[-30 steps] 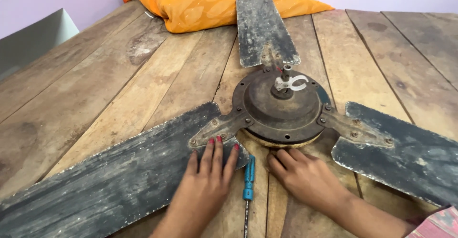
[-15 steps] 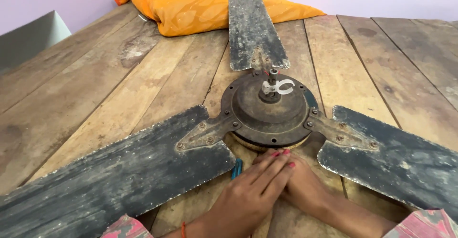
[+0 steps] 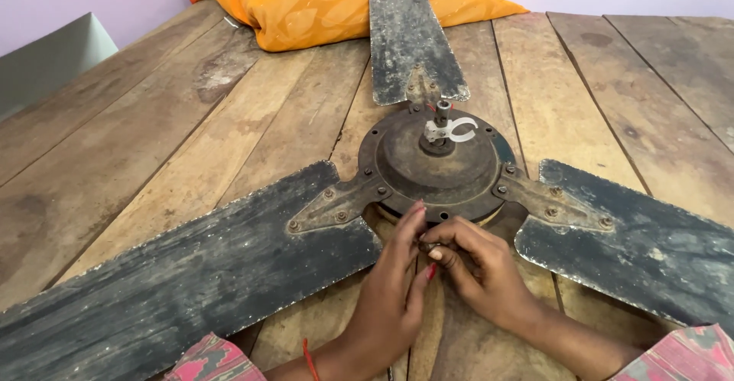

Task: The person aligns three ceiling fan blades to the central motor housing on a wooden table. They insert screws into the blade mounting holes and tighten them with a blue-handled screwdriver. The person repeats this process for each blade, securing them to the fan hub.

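Both hands, left hand [image 3: 394,289] and right hand [image 3: 478,270], pinch something unseen at the fan hub's [image 3: 440,168] six-o'clock rim; fastener work underway, steady fingertip control needed next.

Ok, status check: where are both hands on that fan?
Left hand and right hand together at the near rim of the fan motor housing, fingertips touching it. Any small part held: cannot tell. Three dirty blades attached. Nothing blocking.

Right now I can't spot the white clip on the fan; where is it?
In the head view, the white clip sits on the shaft atop the motor hub, just below the far blade.
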